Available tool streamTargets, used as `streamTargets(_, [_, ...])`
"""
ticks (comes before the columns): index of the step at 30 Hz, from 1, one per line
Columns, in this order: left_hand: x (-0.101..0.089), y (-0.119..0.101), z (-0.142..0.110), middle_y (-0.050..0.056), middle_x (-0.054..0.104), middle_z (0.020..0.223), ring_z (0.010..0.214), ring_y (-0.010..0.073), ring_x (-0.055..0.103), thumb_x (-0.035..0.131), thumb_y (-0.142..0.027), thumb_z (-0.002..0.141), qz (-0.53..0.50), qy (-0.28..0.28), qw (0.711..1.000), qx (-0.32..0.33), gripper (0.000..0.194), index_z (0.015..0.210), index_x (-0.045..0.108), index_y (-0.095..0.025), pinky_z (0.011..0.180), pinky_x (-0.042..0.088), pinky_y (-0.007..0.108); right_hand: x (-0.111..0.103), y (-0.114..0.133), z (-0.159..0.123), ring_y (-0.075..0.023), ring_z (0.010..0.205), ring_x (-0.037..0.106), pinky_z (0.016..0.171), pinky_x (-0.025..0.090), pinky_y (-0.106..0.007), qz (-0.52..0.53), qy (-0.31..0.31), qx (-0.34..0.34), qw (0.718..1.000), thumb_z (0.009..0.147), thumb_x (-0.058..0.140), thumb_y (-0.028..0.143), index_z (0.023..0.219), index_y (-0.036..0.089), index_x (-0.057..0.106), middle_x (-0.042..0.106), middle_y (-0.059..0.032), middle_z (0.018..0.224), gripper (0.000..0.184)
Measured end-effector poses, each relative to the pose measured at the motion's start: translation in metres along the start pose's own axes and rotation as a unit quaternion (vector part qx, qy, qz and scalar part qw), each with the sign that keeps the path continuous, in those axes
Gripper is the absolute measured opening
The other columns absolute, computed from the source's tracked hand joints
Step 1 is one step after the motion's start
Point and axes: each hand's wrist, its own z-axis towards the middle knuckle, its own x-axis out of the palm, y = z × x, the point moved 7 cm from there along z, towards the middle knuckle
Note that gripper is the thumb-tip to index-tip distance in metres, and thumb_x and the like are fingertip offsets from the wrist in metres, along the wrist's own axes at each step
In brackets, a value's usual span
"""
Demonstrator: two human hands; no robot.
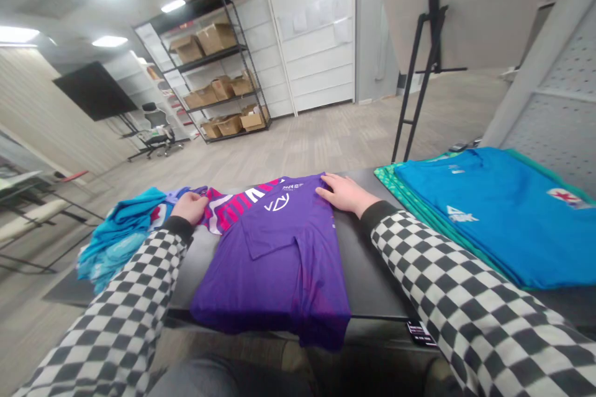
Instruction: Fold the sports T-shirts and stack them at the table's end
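A purple T-shirt [274, 273] with a white logo lies on the dark table in front of me, one side folded inward and its near end hanging past the edge. My left hand [190, 207] is closed on the shirt's pink-and-white patterned sleeve [233, 209] at the left. Flat on the shirt's far right corner rests my right hand [344, 192], its fingers stretched out. A crumpled heap of blue clothes [123, 220] lies just left of my left hand. To the right sits a stack of folded shirts [493, 211], a blue one on top.
The black table [372, 285] carries all the clothes. Beyond it a black stand [414, 87] rises from the floor. Farther back are a shelf rack [212, 68] with cardboard boxes, an office chair [156, 130] and a dark screen [95, 92]. A pegboard panel [559, 118] borders the right side.
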Motion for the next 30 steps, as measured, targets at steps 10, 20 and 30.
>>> streamTargets(10, [0.057,-0.194,-0.099,0.005,0.084,0.091,0.075,0.0233,0.08,0.068,-0.026,0.1,-0.123,0.079,0.966,0.215,0.042,0.141,0.071,-0.023,0.077,0.067,0.035,0.001,-0.005,0.005,-0.0371,0.168,0.05,0.141,0.035,-0.056,0.018,-0.026,-0.003,1.0,0.12,0.051,0.056,0.17,0.014,0.06,0.053,-0.0213,0.179,0.066])
streamTargets(20, [0.119,-0.208,-0.135,0.019,0.075,0.154,0.079,0.0204,0.079,0.068,-0.063,0.104,-0.319,0.297,0.856,0.277,0.07,0.161,0.064,-0.022,0.054,0.059,0.03,-0.012,0.005,-0.002,-0.0307,0.131,0.076,0.119,0.055,-0.04,0.026,-0.044,-0.031,0.998,0.122,0.048,0.044,0.132,0.016,0.08,0.081,-0.0173,0.141,0.043])
streamTargets(30, [0.137,-0.143,0.027,0.013,0.081,0.134,0.135,0.0323,0.069,0.06,-0.042,0.101,-0.002,0.087,0.936,0.342,0.031,0.113,0.081,-0.022,0.128,0.05,0.047,-0.008,0.027,-0.041,-0.0449,0.153,0.062,0.131,0.047,-0.06,-0.053,0.056,-0.041,0.996,0.107,0.061,0.081,0.105,0.024,0.088,0.067,-0.0156,0.166,0.062])
